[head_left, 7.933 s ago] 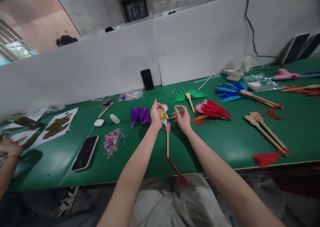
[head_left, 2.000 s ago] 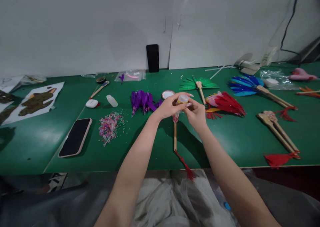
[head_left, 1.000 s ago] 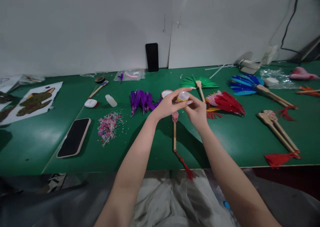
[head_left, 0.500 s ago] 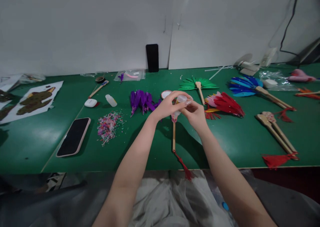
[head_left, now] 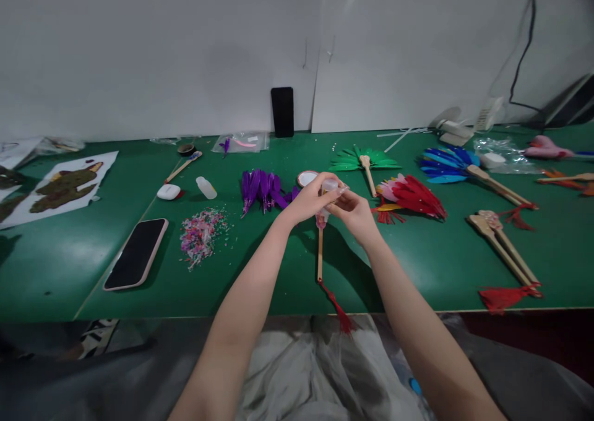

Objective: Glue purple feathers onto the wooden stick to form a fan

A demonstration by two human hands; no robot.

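Observation:
My left hand [head_left: 307, 203] curls its fingers round a small translucent bottle [head_left: 329, 186], held above the table. My right hand [head_left: 355, 213] is closed in a pinch and meets the left at the bottle; what its fingertips hold is hidden. Beneath both hands lies a fan handle [head_left: 320, 254], a wooden stick with a pinkish ornament at its top and a red tassel [head_left: 342, 319] that hangs over the table's front edge. Purple feathers [head_left: 262, 190] lie left of my hands. A round white-topped item [head_left: 307, 178] is just behind them.
The green table [head_left: 278, 285] also bears a phone [head_left: 136, 254], a pile of coloured bits [head_left: 202, 235] and a white bottle [head_left: 206, 187]. To the right lie green [head_left: 348, 158], red [head_left: 417, 197] and blue [head_left: 448, 163] feather fans and wooden handles [head_left: 503, 247]. Another phone [head_left: 283, 111] leans on the wall.
The view has shifted slightly, so things on the right appear a little further left. Both hands stay together round the bottle, with only slight finger movement.

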